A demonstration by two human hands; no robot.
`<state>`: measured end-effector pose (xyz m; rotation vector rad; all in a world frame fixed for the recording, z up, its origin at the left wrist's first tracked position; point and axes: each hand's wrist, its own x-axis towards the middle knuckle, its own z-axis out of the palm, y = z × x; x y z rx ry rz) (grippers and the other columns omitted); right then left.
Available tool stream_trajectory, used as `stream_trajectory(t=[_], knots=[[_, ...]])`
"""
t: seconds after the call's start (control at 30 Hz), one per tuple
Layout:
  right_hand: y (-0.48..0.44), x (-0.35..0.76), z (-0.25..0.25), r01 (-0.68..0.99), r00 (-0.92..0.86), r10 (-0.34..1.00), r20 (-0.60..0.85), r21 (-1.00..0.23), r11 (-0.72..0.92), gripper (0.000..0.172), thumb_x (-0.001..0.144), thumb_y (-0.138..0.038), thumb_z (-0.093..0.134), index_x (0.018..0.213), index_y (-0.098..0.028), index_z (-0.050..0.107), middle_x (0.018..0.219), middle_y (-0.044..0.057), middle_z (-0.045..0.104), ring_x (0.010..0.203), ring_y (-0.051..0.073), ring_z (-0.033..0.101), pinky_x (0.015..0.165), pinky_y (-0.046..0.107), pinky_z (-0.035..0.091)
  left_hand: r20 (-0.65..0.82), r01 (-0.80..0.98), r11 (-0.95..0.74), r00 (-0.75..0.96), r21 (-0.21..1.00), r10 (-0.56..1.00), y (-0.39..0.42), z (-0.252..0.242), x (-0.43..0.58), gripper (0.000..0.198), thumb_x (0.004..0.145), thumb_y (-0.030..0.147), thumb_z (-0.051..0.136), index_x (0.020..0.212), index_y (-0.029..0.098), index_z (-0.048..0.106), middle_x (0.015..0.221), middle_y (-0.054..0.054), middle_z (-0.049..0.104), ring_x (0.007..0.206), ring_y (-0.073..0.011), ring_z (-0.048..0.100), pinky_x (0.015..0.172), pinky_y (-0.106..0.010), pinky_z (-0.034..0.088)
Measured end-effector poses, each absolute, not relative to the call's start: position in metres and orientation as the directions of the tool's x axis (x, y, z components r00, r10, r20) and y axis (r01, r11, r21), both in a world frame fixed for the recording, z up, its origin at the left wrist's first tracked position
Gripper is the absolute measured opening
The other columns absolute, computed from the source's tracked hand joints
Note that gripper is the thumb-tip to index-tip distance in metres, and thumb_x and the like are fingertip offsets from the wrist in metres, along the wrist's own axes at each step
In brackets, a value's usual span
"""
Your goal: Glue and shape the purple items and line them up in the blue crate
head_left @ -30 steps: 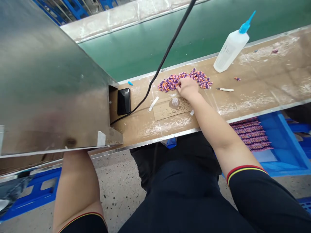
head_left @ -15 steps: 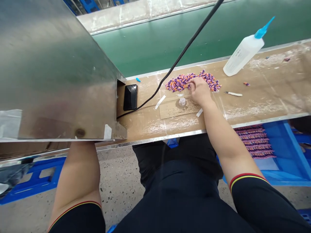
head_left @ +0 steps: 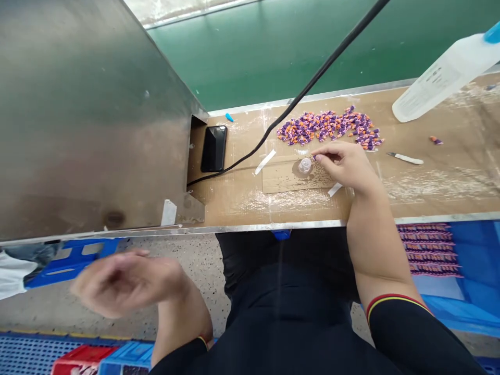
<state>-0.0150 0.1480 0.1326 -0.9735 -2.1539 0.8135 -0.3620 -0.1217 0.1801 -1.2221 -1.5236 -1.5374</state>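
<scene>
My right hand point(head_left: 347, 164) pinches a small purple piece point(head_left: 314, 158) between thumb and fingertips, just right of a small clear cup point(head_left: 304, 165). That cup stands on a taped-down cardboard strip point(head_left: 279, 179). Behind it spreads a pile of small purple, orange and pink pieces point(head_left: 328, 125); their exact kind is too small to make out. My left hand point(head_left: 128, 284) hangs in the air below the bench edge, left of my body. Motion smears its fingers, so I cannot see if anything is in them.
A metal housing point(head_left: 94, 125) fills the left. A black phone point(head_left: 214, 149) and black cable point(head_left: 269, 133) lie beside it. To the right are a white bottle point(head_left: 437, 78), a small knife point(head_left: 406, 158) and a blue bin point(head_left: 474, 271). A green surface point(head_left: 273, 57) runs behind.
My left hand has come out from under the metal housing and into the open. My right hand has drawn back from the pile toward the cup with a small purple piece. The view has shifted.
</scene>
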Motion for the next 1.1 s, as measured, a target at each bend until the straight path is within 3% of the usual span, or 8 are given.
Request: stream_trajectory(t=[0.03, 0.07, 0.13, 0.2, 0.4, 0.6, 0.8, 1.1], knots=[[0.146, -0.015, 0.135, 0.403, -0.555, 0.778, 0.294, -0.723, 0.561, 0.017, 0.100, -0.029, 0.072, 0.103, -0.029, 0.088, 0.099, 0.005, 0.084, 0.084, 0.023, 0.074, 0.078, 0.040, 0.060, 0.984, 0.965, -0.205, -0.174, 0.161, -0.046, -0.127, 0.171, -0.346, 0.027, 0.105, 0.055, 0.065, 0.097, 0.030, 0.071, 0.079, 0.002, 0.042, 0.054, -0.0090, 0.035, 0.046, -0.027, 0.036], [0.145, -0.016, 0.137, 0.400, -0.572, 0.762, 0.302, -0.709, 0.581, 0.018, 0.100, -0.029, 0.071, 0.106, -0.029, 0.088, 0.101, 0.005, 0.085, 0.085, 0.024, 0.074, 0.079, 0.041, 0.060, 0.993, 0.963, -0.253, -0.109, 0.093, -0.052, -0.130, 0.165, -0.329, 0.012, 0.104, 0.035, 0.066, 0.099, 0.029, 0.075, 0.075, 0.003, 0.047, 0.051, -0.0086, 0.039, 0.044, -0.026, 0.039], [0.143, -0.017, 0.138, 0.402, -0.594, 0.742, 0.313, -0.683, 0.610, 0.016, 0.101, -0.029, 0.071, 0.107, -0.028, 0.087, 0.101, 0.006, 0.084, 0.086, 0.025, 0.074, 0.080, 0.042, 0.061, 0.915, 0.893, -0.384, -0.072, 0.237, 0.396, -0.127, 0.161, -0.293, 0.014, 0.097, 0.018, 0.074, 0.108, 0.025, 0.080, 0.086, -0.001, 0.067, 0.064, -0.0147, 0.065, 0.054, -0.032, 0.059], [0.141, -0.019, 0.135, 0.407, -0.610, 0.724, 0.321, -0.657, 0.634, 0.014, 0.103, -0.029, 0.071, 0.106, -0.028, 0.085, 0.100, 0.007, 0.084, 0.088, 0.026, 0.074, 0.084, 0.045, 0.062, 0.820, 0.810, -0.471, -0.021, 0.349, 0.571, -0.107, 0.164, -0.266, 0.026, 0.098, 0.008, 0.073, 0.118, 0.023, 0.080, 0.093, -0.002, 0.071, 0.076, -0.0156, 0.071, 0.062, -0.030, 0.062], [0.138, -0.024, 0.127, 0.417, -0.627, 0.687, 0.368, -0.586, 0.695, 0.018, 0.108, -0.028, 0.064, 0.108, -0.029, 0.082, 0.111, 0.011, 0.082, 0.105, 0.031, 0.075, 0.096, 0.051, 0.060, 0.777, 0.533, -0.631, -0.082, 0.563, 0.624, 0.004, 0.158, -0.248, 0.030, 0.108, 0.018, 0.074, 0.132, 0.033, 0.083, 0.098, -0.001, 0.074, 0.079, -0.0103, 0.069, 0.071, -0.024, 0.059], [0.137, -0.027, 0.125, 0.436, -0.622, 0.699, 0.353, -0.586, 0.683, 0.020, 0.108, -0.034, 0.062, 0.107, -0.032, 0.082, 0.106, 0.009, 0.081, 0.105, 0.033, 0.073, 0.097, 0.055, 0.060, 0.247, 0.035, -0.245, -0.187, 0.969, 0.951, 0.050, 0.122, -0.242, 0.036, 0.101, 0.056, 0.084, 0.119, 0.026, 0.090, 0.107, -0.006, 0.080, 0.073, -0.0102, 0.072, 0.076, -0.029, 0.067], [0.129, -0.029, 0.138, 0.450, -0.507, 0.793, 0.337, -0.682, 0.577, 0.012, 0.105, -0.038, 0.070, 0.103, -0.034, 0.082, 0.100, 0.006, 0.082, 0.093, 0.029, 0.074, 0.090, 0.051, 0.064, -0.116, -0.233, 0.077, -0.158, 0.970, 0.981, 0.050, 0.117, -0.245, 0.050, 0.082, 0.060, 0.100, 0.114, 0.022, 0.090, 0.102, -0.006, 0.085, 0.080, -0.0131, 0.078, 0.085, -0.028, 0.070], [0.113, -0.041, 0.141, 0.193, -0.358, 0.869, 0.341, -0.884, 0.426, 0.019, 0.109, -0.047, 0.072, 0.112, -0.030, 0.080, 0.099, 0.007, 0.080, 0.089, 0.025, 0.082, 0.079, 0.043, 0.072, -0.167, -0.340, 0.083, -0.227, 0.937, 0.959, 0.054, 0.119, -0.242, 0.036, 0.084, 0.045, 0.101, 0.099, 0.018, 0.083, 0.095, -0.005, 0.084, 0.083, -0.0138, 0.081, 0.087, -0.028, 0.072]])
